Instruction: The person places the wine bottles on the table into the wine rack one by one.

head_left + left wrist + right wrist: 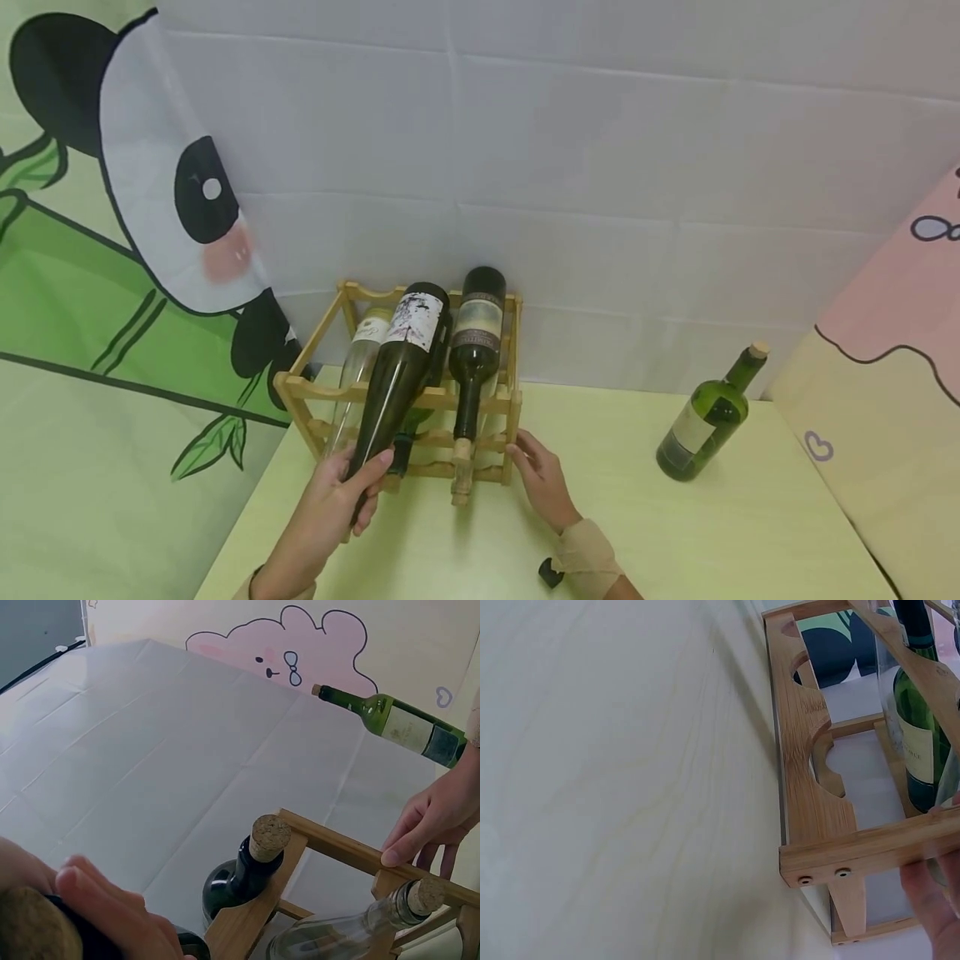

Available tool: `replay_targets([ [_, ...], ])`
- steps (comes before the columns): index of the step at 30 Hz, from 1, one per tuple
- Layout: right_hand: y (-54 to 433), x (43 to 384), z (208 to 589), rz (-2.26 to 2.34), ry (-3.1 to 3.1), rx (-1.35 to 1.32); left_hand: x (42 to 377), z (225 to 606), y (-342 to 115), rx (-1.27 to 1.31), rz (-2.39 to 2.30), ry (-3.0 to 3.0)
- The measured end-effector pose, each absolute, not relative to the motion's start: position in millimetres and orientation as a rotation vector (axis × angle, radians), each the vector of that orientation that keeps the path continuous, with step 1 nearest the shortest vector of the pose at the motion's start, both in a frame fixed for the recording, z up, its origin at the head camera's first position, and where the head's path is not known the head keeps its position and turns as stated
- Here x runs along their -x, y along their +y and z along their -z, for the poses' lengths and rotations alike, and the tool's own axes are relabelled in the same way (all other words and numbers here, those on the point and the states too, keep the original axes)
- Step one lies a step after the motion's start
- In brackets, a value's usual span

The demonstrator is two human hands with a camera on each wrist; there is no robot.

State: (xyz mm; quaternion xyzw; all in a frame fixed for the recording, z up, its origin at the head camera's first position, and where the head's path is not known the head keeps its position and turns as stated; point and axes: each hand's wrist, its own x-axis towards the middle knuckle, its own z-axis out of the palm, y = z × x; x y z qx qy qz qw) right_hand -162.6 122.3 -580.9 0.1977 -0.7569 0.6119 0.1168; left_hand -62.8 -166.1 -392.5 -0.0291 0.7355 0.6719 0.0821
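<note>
My left hand (330,496) grips a dark wine bottle (397,362) by its neck, its white-labelled base pointing away over the wooden wine rack (514,408). The cork (34,930) of this bottle shows close up in the left wrist view. With thumb and fingers, my right hand (546,482) holds the rack's right front post. On the top tier lie a clear bottle (369,337) at the left and a dark labelled bottle (478,321) at the right. A green bottle (916,739) lies lower in the rack, partly hidden.
A corked green bottle (701,425) stands upright on the table (600,450), right of the rack. Near my right wrist lies a small black object (551,573), its kind unclear. A pale cloth wall (600,167) rises just behind the rack.
</note>
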Motion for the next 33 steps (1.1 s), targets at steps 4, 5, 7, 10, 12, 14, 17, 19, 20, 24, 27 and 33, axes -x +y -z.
replay_targets([
  [4,123,161,582,-1.788,-2.215,-0.565,63,398,-163,0.102,-2.028,2.212],
  [5,123,161,582,-1.785,-2.215,-0.562,63,399,-162,0.106,-2.032,2.216],
  [7,123,161,583,-1.781,-2.218,-0.557,63,401,-160,0.108,-2.04,2.226],
  [10,123,161,584,-1.776,-2.214,-0.561,62,403,-158,0.101,-2.05,2.227],
  [12,123,162,584,-1.78,-2.21,-0.569,61,404,-158,0.097,-2.059,2.219],
  [14,122,162,583,-1.79,-2.208,-0.572,61,403,-158,0.079,-2.074,2.207],
  [17,122,162,581,-1.804,-2.217,-0.577,62,402,-158,0.057,-2.102,2.184],
  [19,122,162,580,-1.799,-2.223,-0.583,63,403,-157,0.037,-2.112,2.175],
  [20,122,161,579,-1.796,-2.226,-0.584,63,403,-158,0.037,-2.113,2.173],
  [24,121,161,580,-1.794,-2.23,-0.584,64,404,-157,0.024,-2.108,2.18],
  [27,120,161,581,-1.79,-2.234,-0.577,67,403,-156,0.013,-2.1,2.198],
  [33,119,162,582,-1.787,-2.23,-0.58,79,403,-154,0.009,-2.084,2.237],
])
